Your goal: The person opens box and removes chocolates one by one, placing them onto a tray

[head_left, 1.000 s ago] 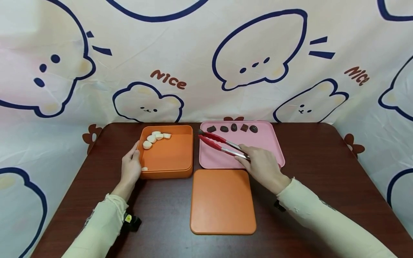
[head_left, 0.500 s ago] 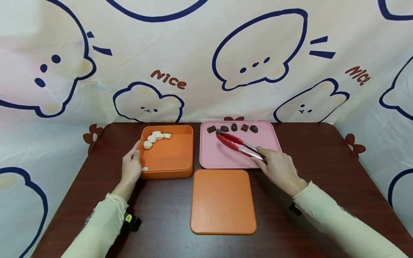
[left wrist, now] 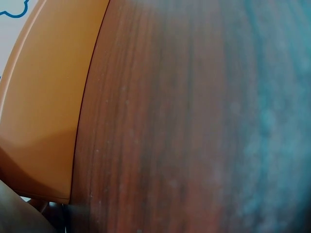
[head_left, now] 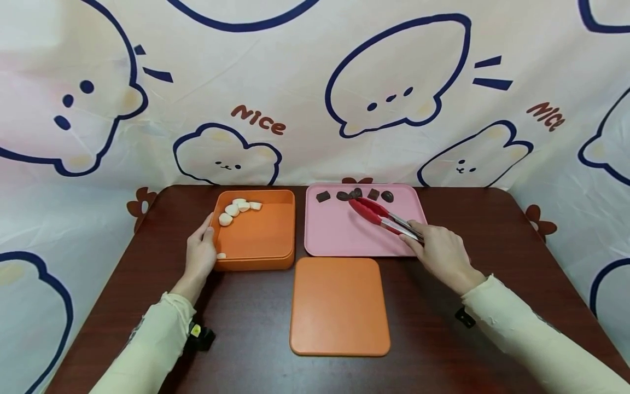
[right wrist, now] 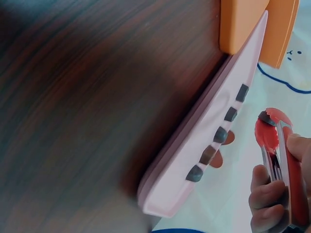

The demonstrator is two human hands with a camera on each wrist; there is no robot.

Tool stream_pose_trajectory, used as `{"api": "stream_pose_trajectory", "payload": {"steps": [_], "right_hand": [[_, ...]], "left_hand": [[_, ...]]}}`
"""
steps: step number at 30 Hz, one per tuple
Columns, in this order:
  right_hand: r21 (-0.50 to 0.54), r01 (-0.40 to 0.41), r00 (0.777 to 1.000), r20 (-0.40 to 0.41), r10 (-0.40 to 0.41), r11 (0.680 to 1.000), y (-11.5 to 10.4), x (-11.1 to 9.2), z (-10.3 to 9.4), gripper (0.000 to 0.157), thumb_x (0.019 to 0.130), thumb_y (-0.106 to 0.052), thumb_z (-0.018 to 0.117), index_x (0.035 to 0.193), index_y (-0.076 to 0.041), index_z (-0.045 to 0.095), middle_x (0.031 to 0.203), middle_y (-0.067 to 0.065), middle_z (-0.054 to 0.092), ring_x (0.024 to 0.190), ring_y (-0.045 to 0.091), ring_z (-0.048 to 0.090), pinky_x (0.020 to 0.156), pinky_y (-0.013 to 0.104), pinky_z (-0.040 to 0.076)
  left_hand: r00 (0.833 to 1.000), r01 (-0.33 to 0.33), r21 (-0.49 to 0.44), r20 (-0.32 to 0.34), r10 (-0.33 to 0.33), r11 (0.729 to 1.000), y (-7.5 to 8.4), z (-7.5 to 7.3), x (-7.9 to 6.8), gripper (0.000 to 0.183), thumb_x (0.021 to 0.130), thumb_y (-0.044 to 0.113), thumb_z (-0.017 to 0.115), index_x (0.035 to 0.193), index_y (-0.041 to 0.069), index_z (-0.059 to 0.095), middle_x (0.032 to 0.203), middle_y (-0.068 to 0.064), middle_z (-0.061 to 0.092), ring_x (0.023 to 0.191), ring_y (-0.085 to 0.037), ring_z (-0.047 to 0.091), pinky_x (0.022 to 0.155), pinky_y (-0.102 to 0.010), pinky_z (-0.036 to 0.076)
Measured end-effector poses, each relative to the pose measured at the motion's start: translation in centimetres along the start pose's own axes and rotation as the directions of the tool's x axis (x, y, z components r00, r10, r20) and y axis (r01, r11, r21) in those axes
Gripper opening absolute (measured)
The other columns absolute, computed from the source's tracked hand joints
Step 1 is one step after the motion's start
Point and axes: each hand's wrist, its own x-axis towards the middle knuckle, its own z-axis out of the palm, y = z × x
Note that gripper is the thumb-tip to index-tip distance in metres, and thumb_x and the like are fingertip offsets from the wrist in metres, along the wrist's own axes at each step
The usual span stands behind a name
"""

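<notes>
My left hand (head_left: 200, 256) holds the left wall of an open orange box (head_left: 261, 238), thumb near the rim and fingers along the outside. Several white marshmallow-like pieces (head_left: 232, 210) lie along its back left, and a small one (head_left: 221, 255) near the front left corner. My right hand (head_left: 445, 254) grips red-tipped metal tongs (head_left: 370, 213) above a pink tray (head_left: 339, 238). Between the tips sits a dark piece (right wrist: 265, 117), seen in the right wrist view. Below, several dark chocolates (head_left: 387, 196) form a row along the tray's back edge.
An orange square lid (head_left: 339, 306) lies flat in front of the tray. The dark wood table (head_left: 246, 328) reaches back to a patterned cloth (head_left: 305, 65). In the left wrist view, the box's outer side (left wrist: 43, 97) stands beside bare wood grain.
My right hand has carried the tongs, with the dark piece, rightward from the tray's left edge to over the middle of the chocolate row. My left hand stays on the box.
</notes>
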Motion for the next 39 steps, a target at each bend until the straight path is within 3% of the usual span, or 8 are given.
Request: {"api": "stream_pose_trajectory", "payload": {"steps": [4,10,18,26,39], "right_hand": [[0.014,-0.030,0.999,0.024,0.030,0.999,0.9,-0.1,-0.2,0.028,0.096,-0.035,0.068,0.114,-0.013,0.070,0.063,0.003,0.056,0.056,0.019,0.047,0.047,0.031,0.037],[0.033,-0.080,0.997,0.013,0.079,0.996,2.3,0.0,-0.5,0.046,0.097,-0.033,0.067,0.133,-0.004,0.066,0.084,0.014,0.071,0.061,0.022,0.052,0.050,0.034,0.041],[0.051,-0.148,0.988,0.047,0.146,0.988,4.0,0.3,-1.4,0.040,0.099,-0.035,0.064,0.127,-0.006,0.066,0.073,0.009,0.061,0.062,0.023,0.051,0.050,0.032,0.037],[0.052,-0.218,0.974,0.082,0.213,0.975,5.8,0.6,-2.0,0.056,0.102,-0.047,0.055,0.134,-0.002,0.062,0.069,0.008,0.057,0.060,0.023,0.049,0.046,0.032,0.035],[0.075,-0.269,0.951,0.177,0.253,0.960,7.7,1.3,-1.7,0.050,0.103,-0.041,0.056,0.128,0.002,0.065,0.061,0.004,0.049,0.053,0.019,0.045,0.042,0.029,0.035]], "left_hand": [[1.000,0.001,-0.005,0.001,-0.001,1.000,-0.1,0.0,0.0,0.049,0.113,0.023,0.023,0.162,0.022,0.023,0.168,0.003,0.022,0.157,-0.020,0.017,0.130,-0.043,0.017],[1.000,-0.010,0.000,0.001,0.010,1.000,-0.3,0.0,0.1,0.049,0.113,0.023,0.024,0.162,0.020,0.023,0.168,0.003,0.022,0.157,-0.020,0.017,0.130,-0.043,0.017],[1.000,-0.008,-0.011,-0.003,0.008,1.000,-0.3,0.0,0.0,0.049,0.113,0.022,0.025,0.162,0.019,0.023,0.168,0.002,0.023,0.157,-0.019,0.017,0.130,-0.042,0.016],[1.000,-0.018,-0.014,-0.009,0.018,1.000,-0.1,0.0,0.0,0.049,0.112,0.021,0.025,0.162,0.018,0.024,0.168,0.002,0.024,0.157,-0.019,0.017,0.130,-0.041,0.016],[1.000,-0.021,-0.004,0.001,0.021,1.000,-0.1,0.0,0.0,0.050,0.112,0.020,0.024,0.162,0.018,0.023,0.168,0.002,0.023,0.157,-0.019,0.017,0.130,-0.043,0.016]]}}
